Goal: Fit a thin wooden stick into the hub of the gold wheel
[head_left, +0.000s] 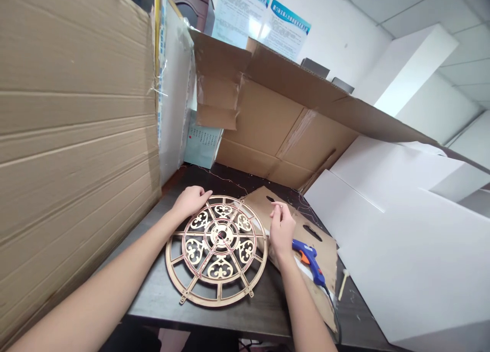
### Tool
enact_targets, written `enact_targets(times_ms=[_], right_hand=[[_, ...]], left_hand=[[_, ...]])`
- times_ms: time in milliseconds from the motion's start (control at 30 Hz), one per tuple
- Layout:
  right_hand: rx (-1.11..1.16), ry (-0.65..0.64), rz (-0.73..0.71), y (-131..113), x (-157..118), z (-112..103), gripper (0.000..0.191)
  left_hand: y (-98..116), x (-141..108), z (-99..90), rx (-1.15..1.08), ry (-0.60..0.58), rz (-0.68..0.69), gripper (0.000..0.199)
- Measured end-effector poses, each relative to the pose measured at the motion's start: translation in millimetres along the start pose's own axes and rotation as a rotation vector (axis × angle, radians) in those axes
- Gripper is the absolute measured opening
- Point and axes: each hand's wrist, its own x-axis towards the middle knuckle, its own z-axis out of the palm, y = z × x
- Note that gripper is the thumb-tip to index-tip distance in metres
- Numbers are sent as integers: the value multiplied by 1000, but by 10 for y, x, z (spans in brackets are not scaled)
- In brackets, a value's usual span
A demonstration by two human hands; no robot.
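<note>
A round wooden openwork wheel [220, 292] with spokes and scroll-shaped inserts lies on the dark table, with reddish thread-like lines over its middle. My left hand [190, 201] is at the wheel's upper left rim, its fingers curled and bent together at the edge; what they hold, if anything, is hidden. My right hand [282, 224] is raised just right of the wheel, thumb and fingers pinched together. Something thin and pale seems to stick out at its fingertips, too small to name.
A blue glue gun [312, 262] with an orange trigger lies on flat cardboard [325, 242] to the right, its cord running towards the front edge. A pale stick [343, 284] lies beyond. Cardboard walls [260, 117] and white panels [413, 240] enclose the dark table [153, 291].
</note>
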Motion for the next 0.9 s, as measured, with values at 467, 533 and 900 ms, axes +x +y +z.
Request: enact_targets(times_ms=[467, 533, 900], right_hand=[[434, -456, 390, 20, -17, 136, 62], [454, -409, 385, 22, -49, 200, 62], [451, -282, 269, 93, -143, 299, 57]], left_hand=[[-11, -454, -443, -785, 380, -244, 39], [25, -657, -412, -984, 373, -285, 36], [51, -1554, -183, -1187, 151, -397, 57]])
